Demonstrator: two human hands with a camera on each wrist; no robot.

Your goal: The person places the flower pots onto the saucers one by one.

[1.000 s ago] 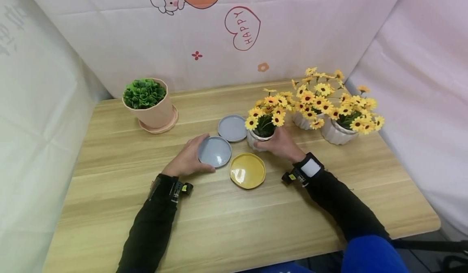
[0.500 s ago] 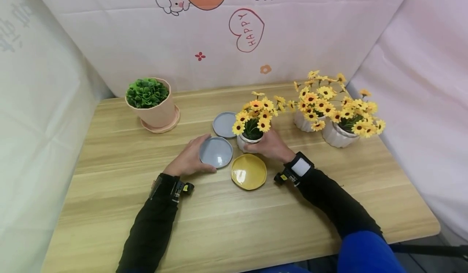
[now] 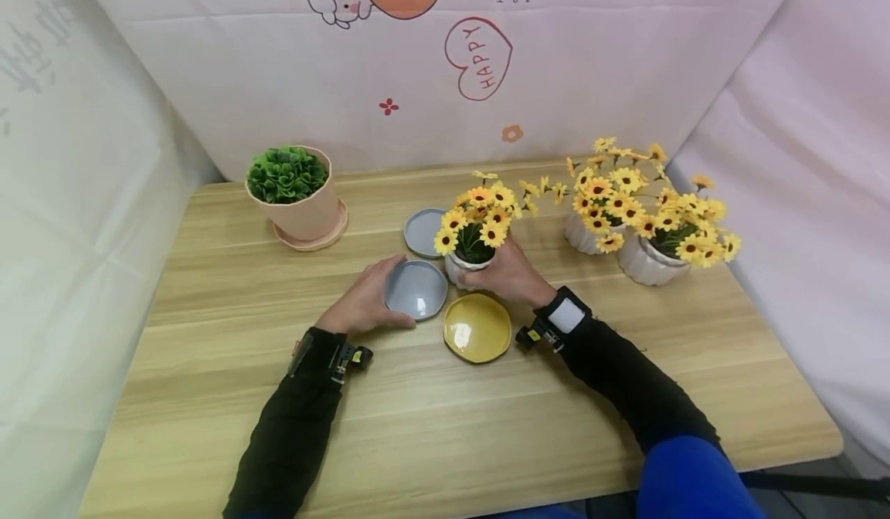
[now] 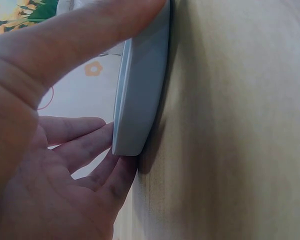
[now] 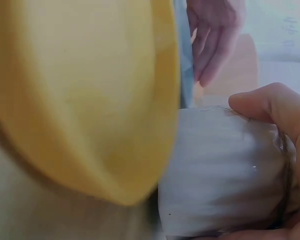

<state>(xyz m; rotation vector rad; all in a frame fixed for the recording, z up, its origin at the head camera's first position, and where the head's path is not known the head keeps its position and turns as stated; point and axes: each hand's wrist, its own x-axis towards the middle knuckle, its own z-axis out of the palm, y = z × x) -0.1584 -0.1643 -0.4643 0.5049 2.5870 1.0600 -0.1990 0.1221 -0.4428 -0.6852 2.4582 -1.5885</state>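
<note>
Red lettering [image 3: 478, 58] reads "HAPPY"; the right hand [image 3: 513, 273] grips a flowerpot [image 3: 455, 271].

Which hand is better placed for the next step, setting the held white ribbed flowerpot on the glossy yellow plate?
Probably the right hand: it grips the white pot close to the yellow plate; the left hand holds the nearer round grey-blue plate.

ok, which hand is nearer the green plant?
Left. The left hand holds the front gray plate, in front and to the right of the green plant; the right hand grips a white flower pot, farther to the right.
</note>
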